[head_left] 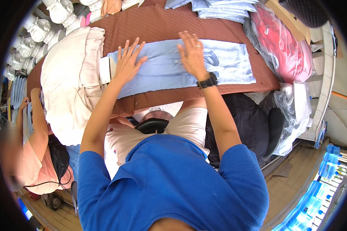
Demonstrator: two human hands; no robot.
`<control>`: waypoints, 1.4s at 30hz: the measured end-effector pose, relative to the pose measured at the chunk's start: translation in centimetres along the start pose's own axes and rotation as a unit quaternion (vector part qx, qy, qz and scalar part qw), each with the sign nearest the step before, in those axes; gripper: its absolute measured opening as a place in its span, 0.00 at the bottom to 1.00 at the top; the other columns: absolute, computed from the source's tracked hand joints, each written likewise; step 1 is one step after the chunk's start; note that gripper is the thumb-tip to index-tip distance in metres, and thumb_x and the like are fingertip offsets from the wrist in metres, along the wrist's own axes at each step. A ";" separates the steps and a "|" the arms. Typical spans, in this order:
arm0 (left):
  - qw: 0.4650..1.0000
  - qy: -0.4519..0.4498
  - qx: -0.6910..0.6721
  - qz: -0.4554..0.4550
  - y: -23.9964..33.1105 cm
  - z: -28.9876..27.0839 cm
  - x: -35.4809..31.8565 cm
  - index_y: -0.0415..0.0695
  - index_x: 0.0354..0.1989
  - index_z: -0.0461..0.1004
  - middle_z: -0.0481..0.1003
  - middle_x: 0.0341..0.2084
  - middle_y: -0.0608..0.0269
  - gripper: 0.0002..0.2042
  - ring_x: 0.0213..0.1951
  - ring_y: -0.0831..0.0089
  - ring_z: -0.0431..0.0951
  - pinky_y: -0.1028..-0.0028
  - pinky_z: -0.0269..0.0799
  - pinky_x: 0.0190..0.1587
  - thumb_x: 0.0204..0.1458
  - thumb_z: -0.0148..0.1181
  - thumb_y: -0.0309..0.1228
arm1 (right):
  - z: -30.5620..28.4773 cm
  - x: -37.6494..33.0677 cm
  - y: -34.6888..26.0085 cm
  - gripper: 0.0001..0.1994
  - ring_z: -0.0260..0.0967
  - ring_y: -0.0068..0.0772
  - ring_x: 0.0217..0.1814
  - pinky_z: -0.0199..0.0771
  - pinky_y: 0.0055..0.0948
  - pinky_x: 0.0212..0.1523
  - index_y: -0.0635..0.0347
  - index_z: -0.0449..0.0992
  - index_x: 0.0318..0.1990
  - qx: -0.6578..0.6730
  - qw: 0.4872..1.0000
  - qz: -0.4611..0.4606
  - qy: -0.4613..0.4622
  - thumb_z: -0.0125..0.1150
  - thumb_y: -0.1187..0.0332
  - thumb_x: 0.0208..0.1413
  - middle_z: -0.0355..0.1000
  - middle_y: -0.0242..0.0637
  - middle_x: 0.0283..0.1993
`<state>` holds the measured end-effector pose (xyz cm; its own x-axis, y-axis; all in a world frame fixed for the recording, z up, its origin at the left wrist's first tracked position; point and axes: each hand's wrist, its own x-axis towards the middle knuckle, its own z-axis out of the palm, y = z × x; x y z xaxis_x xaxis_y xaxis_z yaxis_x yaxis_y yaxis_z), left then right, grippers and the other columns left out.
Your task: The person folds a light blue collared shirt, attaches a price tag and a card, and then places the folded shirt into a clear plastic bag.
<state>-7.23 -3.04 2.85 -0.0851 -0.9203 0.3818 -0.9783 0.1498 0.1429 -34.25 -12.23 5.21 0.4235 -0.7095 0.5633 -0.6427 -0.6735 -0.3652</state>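
Note:
A light blue button-up shirt [158, 73] lies folded into a long strip across the brown cloth-covered table [142, 23]. My left hand [128, 63] rests flat on its left part with the fingers spread. On the right part, my right hand [191, 56] lies open, fingers stretched away from me, a dark watch on the wrist. A small button shows between the two hands. At the shirt's left end is a white card-like piece [105, 70], close to my left wrist. Neither hand grips anything.
Cream fabric [71, 77] is heaped on the left. Folded blue shirts in clear wrap [223, 9] are stacked at the back. Bagged red goods [283, 44] stand at the right end. Another person in pink [38, 161] works at the left. White shoe-like items [42, 29] fill the far left.

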 end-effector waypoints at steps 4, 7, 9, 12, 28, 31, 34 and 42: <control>0.986 0.049 -0.116 0.112 6.5 -0.8 3.2 0.52 0.74 0.58 0.51 0.76 0.60 0.38 0.76 0.49 0.47 0.43 0.40 0.75 0.59 0.54 0.59 | -4.9 -1.1 6.1 0.21 0.65 0.54 0.62 0.58 0.54 0.64 0.54 0.72 0.61 -0.030 0.995 0.014 0.090 0.60 0.70 0.60 0.71 0.45 0.60; 0.968 0.014 -0.172 0.181 12.9 0.0 4.9 0.49 0.74 0.58 0.51 0.76 0.59 0.43 0.76 0.49 0.47 0.43 0.41 0.75 0.54 0.60 0.61 | -8.0 -2.7 14.4 0.21 0.67 0.56 0.61 0.58 0.50 0.65 0.57 0.73 0.60 -0.081 0.984 0.116 0.110 0.64 0.68 0.59 0.73 0.52 0.55; 0.966 -0.005 -0.174 0.193 15.9 1.4 5.7 0.51 0.74 0.57 0.50 0.76 0.60 0.44 0.76 0.48 0.45 0.43 0.41 0.75 0.52 0.62 0.60 | -9.8 -3.9 19.4 0.21 0.66 0.56 0.61 0.58 0.54 0.63 0.60 0.74 0.57 -0.150 0.970 0.158 0.110 0.65 0.66 0.56 0.72 0.53 0.55; 0.956 -0.022 -0.181 0.228 20.9 3.8 7.5 0.55 0.74 0.57 0.49 0.77 0.62 0.45 0.76 0.47 0.44 0.43 0.40 0.75 0.50 0.64 0.60 | -13.8 -7.4 28.9 0.27 0.64 0.61 0.62 0.63 0.57 0.60 0.65 0.74 0.58 -0.294 0.905 0.306 0.026 0.69 0.58 0.54 0.71 0.59 0.57; 0.972 -0.021 -0.144 0.186 23.2 8.4 8.1 0.62 0.71 0.64 0.54 0.75 0.67 0.38 0.76 0.43 0.43 0.34 0.36 0.72 0.54 0.52 0.68 | -14.4 -7.4 29.4 0.31 0.79 0.56 0.52 0.76 0.44 0.52 0.74 0.80 0.47 -0.052 0.927 0.367 -0.052 0.74 0.50 0.49 0.79 0.63 0.47; 0.977 -0.035 -0.122 0.172 23.4 9.9 7.7 0.63 0.70 0.65 0.55 0.75 0.68 0.38 0.75 0.39 0.42 0.31 0.36 0.71 0.54 0.52 0.68 | -15.3 -6.9 29.9 0.29 0.80 0.52 0.50 0.76 0.43 0.50 0.73 0.78 0.50 -0.083 0.907 0.397 -0.109 0.73 0.53 0.52 0.80 0.60 0.46; 0.977 -0.041 -0.121 0.171 23.5 10.2 7.6 0.64 0.70 0.66 0.55 0.75 0.69 0.37 0.75 0.38 0.42 0.31 0.36 0.71 0.54 0.51 0.68 | -15.6 -6.9 30.5 0.31 0.78 0.59 0.53 0.75 0.47 0.53 0.72 0.76 0.54 -0.042 0.927 0.361 -0.088 0.71 0.51 0.53 0.79 0.62 0.47; 0.977 -0.037 -0.118 0.172 23.5 10.2 7.7 0.65 0.69 0.66 0.55 0.75 0.69 0.36 0.75 0.40 0.43 0.32 0.37 0.71 0.54 0.51 0.68 | -16.2 -7.1 30.1 0.30 0.73 0.61 0.59 0.74 0.49 0.57 0.63 0.77 0.55 -0.136 0.931 0.324 -0.098 0.65 0.45 0.57 0.76 0.61 0.53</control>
<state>-32.78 -10.28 -0.14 -0.4235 -0.8231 0.3784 -0.8196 0.5261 0.2270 -66.89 -24.08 2.21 -0.0186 -0.9907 0.1346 -0.9302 -0.0322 -0.3656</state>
